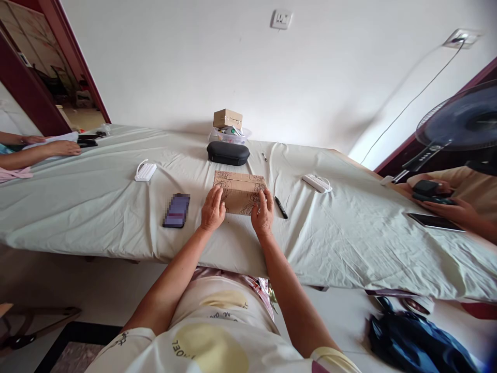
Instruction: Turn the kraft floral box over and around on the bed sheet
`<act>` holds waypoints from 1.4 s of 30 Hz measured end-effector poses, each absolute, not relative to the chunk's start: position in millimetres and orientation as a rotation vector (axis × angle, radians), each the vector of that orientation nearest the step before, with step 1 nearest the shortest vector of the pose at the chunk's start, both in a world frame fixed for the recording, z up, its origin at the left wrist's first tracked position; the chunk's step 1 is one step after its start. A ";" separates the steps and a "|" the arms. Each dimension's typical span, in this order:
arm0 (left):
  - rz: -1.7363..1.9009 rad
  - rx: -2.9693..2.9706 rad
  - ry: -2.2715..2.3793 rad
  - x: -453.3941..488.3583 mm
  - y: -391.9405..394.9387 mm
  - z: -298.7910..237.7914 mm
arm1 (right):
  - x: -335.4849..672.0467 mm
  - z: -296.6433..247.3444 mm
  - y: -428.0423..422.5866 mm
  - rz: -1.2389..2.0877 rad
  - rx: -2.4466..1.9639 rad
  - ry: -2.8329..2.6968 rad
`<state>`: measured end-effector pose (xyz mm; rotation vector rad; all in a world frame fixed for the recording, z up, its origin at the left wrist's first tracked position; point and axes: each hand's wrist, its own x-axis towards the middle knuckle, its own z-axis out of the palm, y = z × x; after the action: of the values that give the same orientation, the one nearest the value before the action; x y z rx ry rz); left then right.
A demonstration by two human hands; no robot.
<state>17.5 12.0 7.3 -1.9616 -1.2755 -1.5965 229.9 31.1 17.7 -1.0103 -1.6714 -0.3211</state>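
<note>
A small brown cardboard box (239,189) with line drawings on it stands on the table's pale cloth (97,207) in front of me. My left hand (213,209) rests against its near left side, fingers together and curved onto it. My right hand (263,213) presses the near right side in the same way. Both hands grip the box between them. A black pen (281,207) lies just right of my right hand. A phone (176,210) lies face up to the left of my left hand.
Behind the box lie a black case (228,153), a clear tub with a second cardboard box (228,119) on it, and two white devices (145,171) (317,183). Another person's arms (42,151) rest at the left; another person's hands (446,204) hold a dark device at right. A fan (462,122) stands right.
</note>
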 end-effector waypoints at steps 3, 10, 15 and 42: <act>-1.646 -1.952 -1.294 16.4 12.2 6.6 | 229.4 17.9 30.2 -0.270 -1.048 -1.667; -1.725 -1.927 -1.292 15.2 12.8 6.3 | 229.2 18.5 29.5 -0.221 -1.046 -1.645; -1.850 -1.801 -1.417 13.6 14.6 3.8 | 227.1 19.8 28.3 -0.223 -1.049 -1.624; -0.792 -1.947 -2.248 7.0 10.9 -1.0 | 232.6 18.2 17.6 0.147 -1.825 -1.689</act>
<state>7.0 10.9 -1.0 -1.9470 -2.2479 -0.7922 232.6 17.6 18.2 -1.8247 -1.6886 0.1467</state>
